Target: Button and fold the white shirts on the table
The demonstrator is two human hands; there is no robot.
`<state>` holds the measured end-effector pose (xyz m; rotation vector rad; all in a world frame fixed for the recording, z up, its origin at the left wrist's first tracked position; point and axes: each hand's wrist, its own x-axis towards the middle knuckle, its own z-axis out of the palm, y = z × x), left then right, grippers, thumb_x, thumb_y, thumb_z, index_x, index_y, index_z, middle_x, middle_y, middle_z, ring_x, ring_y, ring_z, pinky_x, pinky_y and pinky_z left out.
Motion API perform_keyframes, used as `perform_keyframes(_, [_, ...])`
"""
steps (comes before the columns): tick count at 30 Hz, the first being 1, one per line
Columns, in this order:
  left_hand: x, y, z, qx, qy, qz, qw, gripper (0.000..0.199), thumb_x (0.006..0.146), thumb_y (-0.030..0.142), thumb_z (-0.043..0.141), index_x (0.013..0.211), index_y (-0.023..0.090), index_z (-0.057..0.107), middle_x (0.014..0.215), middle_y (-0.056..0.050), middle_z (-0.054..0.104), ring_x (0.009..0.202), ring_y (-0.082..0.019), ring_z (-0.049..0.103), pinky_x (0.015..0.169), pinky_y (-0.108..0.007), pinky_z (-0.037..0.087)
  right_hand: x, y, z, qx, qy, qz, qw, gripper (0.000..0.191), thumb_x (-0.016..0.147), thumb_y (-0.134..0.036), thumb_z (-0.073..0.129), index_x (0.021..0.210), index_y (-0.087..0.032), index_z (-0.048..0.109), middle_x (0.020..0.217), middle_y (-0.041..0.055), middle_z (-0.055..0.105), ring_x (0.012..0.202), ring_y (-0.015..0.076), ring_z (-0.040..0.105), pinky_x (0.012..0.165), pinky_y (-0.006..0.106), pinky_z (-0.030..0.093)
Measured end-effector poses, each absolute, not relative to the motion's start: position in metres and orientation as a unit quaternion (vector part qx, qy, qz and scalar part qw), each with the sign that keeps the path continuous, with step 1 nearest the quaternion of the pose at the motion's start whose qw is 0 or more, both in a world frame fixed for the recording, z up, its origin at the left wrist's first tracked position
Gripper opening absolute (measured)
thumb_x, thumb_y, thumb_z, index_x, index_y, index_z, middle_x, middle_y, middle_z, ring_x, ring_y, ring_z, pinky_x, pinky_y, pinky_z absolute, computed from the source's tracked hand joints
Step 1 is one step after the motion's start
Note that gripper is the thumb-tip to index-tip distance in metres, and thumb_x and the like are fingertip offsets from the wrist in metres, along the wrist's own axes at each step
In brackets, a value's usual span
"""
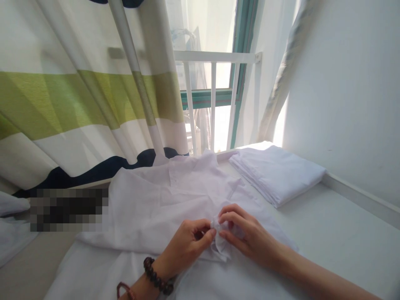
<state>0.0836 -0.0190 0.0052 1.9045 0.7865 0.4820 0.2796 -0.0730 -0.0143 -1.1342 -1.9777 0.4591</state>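
Note:
A white garment (150,208), like a shirt or coat with small buttons on a strip near its far end, lies spread and wrinkled in front of me. My left hand (190,241) pinches a small gathered bit of its cloth between thumb and fingers. Close beside it, my right hand (243,229) grips the same bunched cloth from the right, fingers curled and thumb below. The fingertips of both hands nearly meet there. Whatever lies inside the bunched fold is hidden.
A folded white cloth stack (278,171) rests at the back right on the white surface (350,241), beside a raised edge. Behind stand a white railing (215,57) and a window. A striped curtain (78,100) hangs at left. More white fabric (14,237) lies at far left.

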Motion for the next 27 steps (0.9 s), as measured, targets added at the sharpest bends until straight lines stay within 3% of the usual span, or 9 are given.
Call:
perform_keyframes(2, [0.0842, -0.0186, 0.0067, 0.781, 0.329, 0.198, 0.493, 0.029, 0.087, 0.033, 0.049, 0.064, 0.014, 0.052, 0.059, 0.004, 0.037, 0.056, -0.009, 0.033, 0.051, -0.020, 0.026, 0.2803, -0.0723, -0.0140, -0.445, -0.780, 0.164, 0.408, 0.016, 0.089, -0.021, 0.058, 0.103, -0.024, 0.051, 0.109, 0.0050, 0.057, 0.094, 0.0152, 0.057, 0.082, 0.026, 0.048])
perform_keyframes(6, [0.0847, -0.0183, 0.0091, 0.770, 0.331, 0.190, 0.512, 0.029, 0.085, 0.034, 0.052, 0.068, 0.012, 0.060, 0.059, 0.004, 0.040, 0.056, -0.009, 0.033, 0.050, -0.020, 0.027, 0.2816, -0.0719, -0.0135, -0.448, -0.784, 0.129, 0.409, 0.033, 0.086, -0.020, 0.061, 0.116, -0.024, 0.048, 0.114, 0.0073, 0.057, 0.104, 0.0190, 0.054, 0.090, 0.032, 0.046])
perform_keyframes(12, [0.0851, -0.0178, 0.0077, 0.735, 0.346, 0.218, 0.541, 0.030, 0.084, 0.036, 0.057, 0.068, 0.011, 0.063, 0.057, 0.003, 0.048, 0.052, -0.009, 0.041, 0.049, -0.019, 0.033, 0.2829, -0.0710, -0.0132, -0.439, -0.781, 0.056, 0.442, 0.012, 0.087, -0.016, 0.060, 0.093, -0.024, 0.054, 0.110, 0.0060, 0.058, 0.104, 0.0205, 0.052, 0.088, 0.035, 0.042])
perform_keyframes(18, [0.0848, -0.0144, 0.0053, 0.704, 0.363, 0.269, 0.548, 0.029, 0.083, 0.039, 0.060, 0.074, 0.012, 0.064, 0.074, 0.000, 0.055, 0.055, -0.009, 0.051, 0.052, -0.020, 0.042, 0.2854, -0.0750, -0.0121, -0.396, -0.795, 0.127, 0.442, 0.017, 0.080, -0.010, 0.059, 0.082, -0.022, 0.047, 0.077, -0.0003, 0.056, 0.079, 0.0157, 0.052, 0.076, 0.029, 0.042])
perform_keyframes(22, [0.0849, -0.0153, 0.0049, 0.699, 0.382, 0.270, 0.541, 0.026, 0.080, 0.039, 0.063, 0.080, 0.013, 0.060, 0.074, 0.001, 0.055, 0.053, -0.008, 0.051, 0.050, -0.019, 0.041, 0.2829, -0.0772, -0.0144, -0.459, -0.775, 0.232, 0.367, 0.015, 0.076, -0.011, 0.060, 0.081, -0.021, 0.051, 0.074, -0.0022, 0.055, 0.068, 0.0120, 0.048, 0.063, 0.023, 0.038])
perform_keyframes(27, [0.0861, -0.0205, 0.0069, 0.731, 0.369, 0.247, 0.517, 0.023, 0.078, 0.035, 0.064, 0.076, 0.013, 0.056, 0.070, 0.003, 0.051, 0.050, -0.006, 0.045, 0.045, -0.017, 0.035, 0.2791, -0.0743, -0.0146, -0.511, -0.747, 0.259, 0.339, 0.015, 0.082, -0.023, 0.058, 0.071, -0.019, 0.049, 0.066, -0.0033, 0.050, 0.064, 0.0110, 0.045, 0.061, 0.023, 0.035])
